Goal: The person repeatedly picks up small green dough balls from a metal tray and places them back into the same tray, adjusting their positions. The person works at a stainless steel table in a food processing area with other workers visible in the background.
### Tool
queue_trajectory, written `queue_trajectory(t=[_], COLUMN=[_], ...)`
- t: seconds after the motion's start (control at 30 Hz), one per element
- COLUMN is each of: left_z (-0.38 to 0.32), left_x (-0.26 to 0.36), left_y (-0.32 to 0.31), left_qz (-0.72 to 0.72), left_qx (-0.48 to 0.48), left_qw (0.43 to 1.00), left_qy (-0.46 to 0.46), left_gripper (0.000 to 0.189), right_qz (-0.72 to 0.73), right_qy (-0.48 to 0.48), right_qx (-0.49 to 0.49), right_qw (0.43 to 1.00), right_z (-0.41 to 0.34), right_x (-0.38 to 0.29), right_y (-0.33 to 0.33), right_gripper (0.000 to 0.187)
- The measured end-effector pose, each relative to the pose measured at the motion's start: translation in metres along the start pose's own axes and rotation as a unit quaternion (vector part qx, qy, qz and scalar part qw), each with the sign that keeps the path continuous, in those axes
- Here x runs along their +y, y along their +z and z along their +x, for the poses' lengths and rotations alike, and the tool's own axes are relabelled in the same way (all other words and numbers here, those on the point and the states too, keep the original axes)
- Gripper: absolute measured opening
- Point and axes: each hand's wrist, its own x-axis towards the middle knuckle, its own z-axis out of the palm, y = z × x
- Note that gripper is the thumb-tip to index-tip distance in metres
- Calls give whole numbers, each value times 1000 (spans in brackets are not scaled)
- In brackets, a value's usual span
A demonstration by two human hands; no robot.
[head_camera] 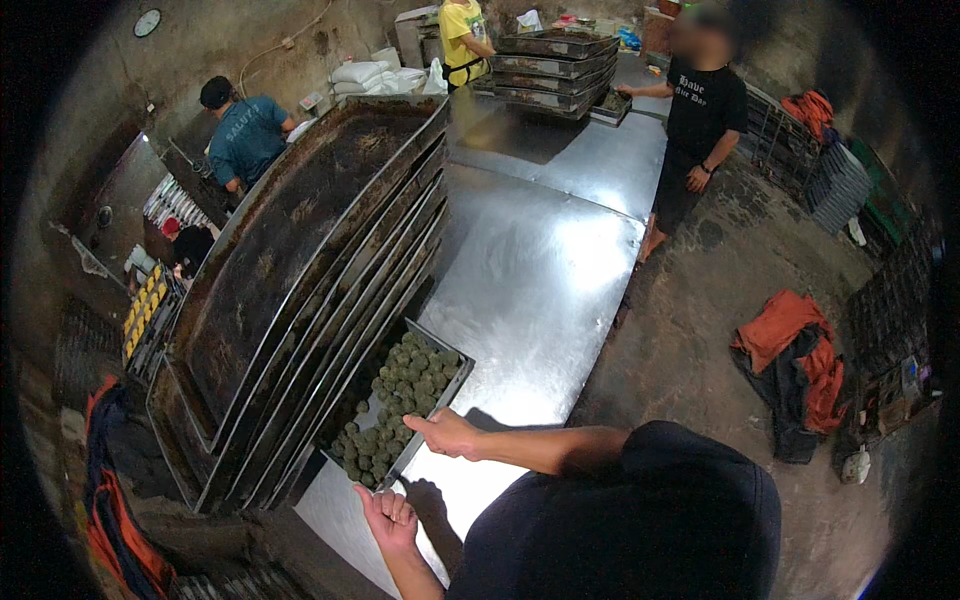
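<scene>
A shallow metal tray [466, 369] filled with dark greenish-brown balls [409, 371] lies on the metal-topped table [525, 300], partly hidden under the side of a tall stack of large dark trays [300, 202]. My right hand [448, 433] grips the tray's near rim, its thumb reaching over the balls and its fingers curled outside. At the tray's lower corner is my left hand [390, 517], thumb raised and fingers curled; whether it holds the rim is unclear. The balls lie loosely piled, with a patch of tray bottom showing among them.
Farther along the table stand another tray stack [555, 71] and a small tray [611, 109], touched by a person in black [705, 105]. A person in yellow [465, 37] and one in teal [251, 142] work beyond. Orange and dark cloth [795, 360] lies on the right.
</scene>
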Motion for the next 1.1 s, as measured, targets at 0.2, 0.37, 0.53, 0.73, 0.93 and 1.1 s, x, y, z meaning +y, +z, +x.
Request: queue_trajectory(t=[0.2, 0.37, 0.53, 0.73, 0.93, 1.1], left_z=[-4, -5, -19, -13, 16, 24], left_x=[-10, -17, -12, -11, -16, -20], left_y=[5, 15, -2, -18, 6, 18], left_qz=[62, 42, 55, 67, 89, 53], left_qx=[7, 170, 105, 47, 98, 158], left_qw=[997, 983, 993, 997, 991, 986], left_qy=[48, 49, 14, 14, 33, -23], left_gripper=[62, 44, 46, 67, 57, 40], right_qz=[-35, 32, -3, -5, 10, 129], right_qy=[-74, -122, -27, 9, -89, -121], right_qx=[-30, -100, -58, 55, 9, 14], right_qw=[996, 987, 998, 998, 996, 984], right_z=[-3, -28, -61, -79, -75, -77], right_x=[-7, -20, -29, -13, -3, -4], right_y=[4, -20, -76, -93, -82, -86], right_gripper=[53, 36, 50, 64, 41, 34])
